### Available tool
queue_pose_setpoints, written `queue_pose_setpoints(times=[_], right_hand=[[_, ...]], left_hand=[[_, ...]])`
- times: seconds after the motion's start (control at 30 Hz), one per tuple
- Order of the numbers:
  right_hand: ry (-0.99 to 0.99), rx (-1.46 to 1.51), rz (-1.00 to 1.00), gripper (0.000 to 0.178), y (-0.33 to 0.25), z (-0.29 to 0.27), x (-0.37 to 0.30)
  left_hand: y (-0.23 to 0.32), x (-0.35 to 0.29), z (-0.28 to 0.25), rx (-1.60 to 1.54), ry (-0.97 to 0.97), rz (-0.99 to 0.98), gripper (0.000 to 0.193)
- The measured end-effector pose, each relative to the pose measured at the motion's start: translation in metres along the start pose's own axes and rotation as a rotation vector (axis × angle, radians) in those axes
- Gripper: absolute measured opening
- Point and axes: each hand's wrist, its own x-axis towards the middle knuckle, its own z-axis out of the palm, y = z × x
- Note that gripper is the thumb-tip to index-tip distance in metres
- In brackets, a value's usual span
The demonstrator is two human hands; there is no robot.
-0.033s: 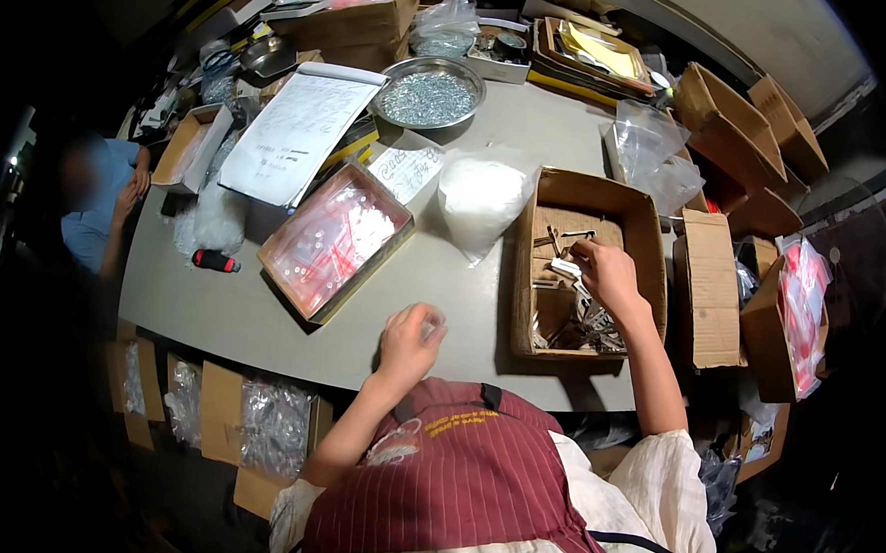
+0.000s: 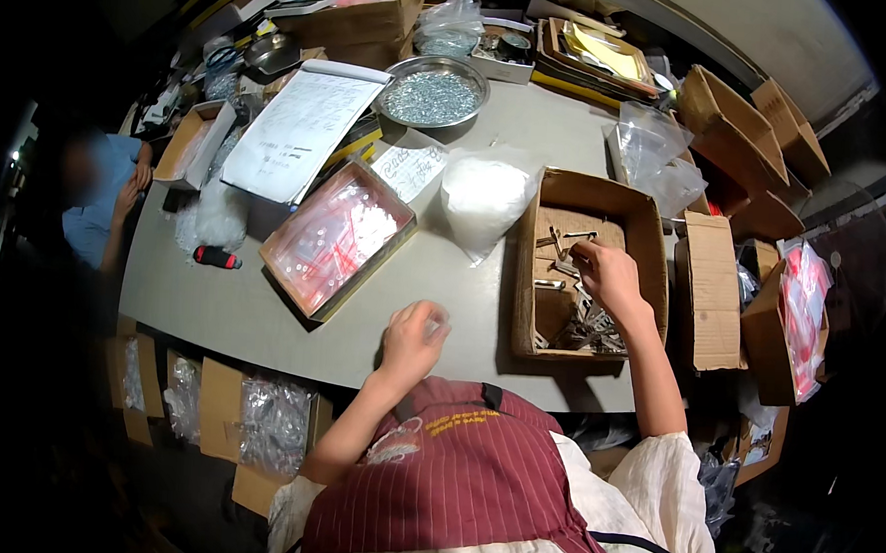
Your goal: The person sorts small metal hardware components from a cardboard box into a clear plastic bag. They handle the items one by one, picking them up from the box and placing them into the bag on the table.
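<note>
My left hand (image 2: 411, 343) is above the table's near edge, its fingers curled around a small clear plastic piece (image 2: 437, 323) that looks like a little bag. Inside the open cardboard box (image 2: 523, 311) on the right, my right hand (image 2: 606, 275) reaches down with its fingers pinched together. Whatever sits between those fingertips is hidden. Slim metal parts (image 2: 588, 329) lie loose under and beside this hand, heaped thickest at the box's near side. A shallow box of clear, red-marked zip bags (image 2: 335, 236) stands left of centre.
A bag of white material (image 2: 482, 198) stands between the two boxes. Behind are a metal bowl of small shiny parts (image 2: 432, 96) and a notepad (image 2: 305, 134). A red-and-black tool (image 2: 217, 258) lies at the left. Cardboard boxes (image 2: 713, 291) crowd the right side. A person (image 2: 101, 199) sits at the far left.
Both hands stay almost where they were. A metal part just below my right fingertips looked bright white before and now looks duller.
</note>
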Motion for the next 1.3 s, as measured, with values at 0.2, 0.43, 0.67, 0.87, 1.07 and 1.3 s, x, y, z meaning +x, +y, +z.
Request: queue_pose_setpoints(times=[0.2,0.43,0.67,0.87,1.07,1.3], right_hand=[[-0.242,0.338,-0.353,0.027,-0.099,-0.034,-0.018],[-0.35,0.223,-0.365,0.039,-0.134,-0.03,-0.021],[-0.046,0.463,-0.306,0.033,-0.118,-0.029,-0.008],[-0.276,0.311,-0.626,0.028,-0.117,-0.028,-0.016],[-0.239,0.608,-0.192,0.017,-0.113,-0.02,-0.007],[-0.307,0.847,-0.056,0.012,-0.122,-0.014,-0.008]], left_hand=[[0.038,0.028,0.01,-0.094,-0.028,0.163,0.02],[0.046,0.032,0.015,-0.145,0.002,0.343,0.017],[0.044,0.023,0.013,-0.376,-0.172,-0.034,0.019],[0.036,0.02,0.01,-0.633,-0.332,-0.087,0.019],[0.03,0.027,-0.01,-0.942,-0.375,-0.343,0.026],[0.05,0.039,-0.036,-0.921,-0.144,-0.207,0.022]])
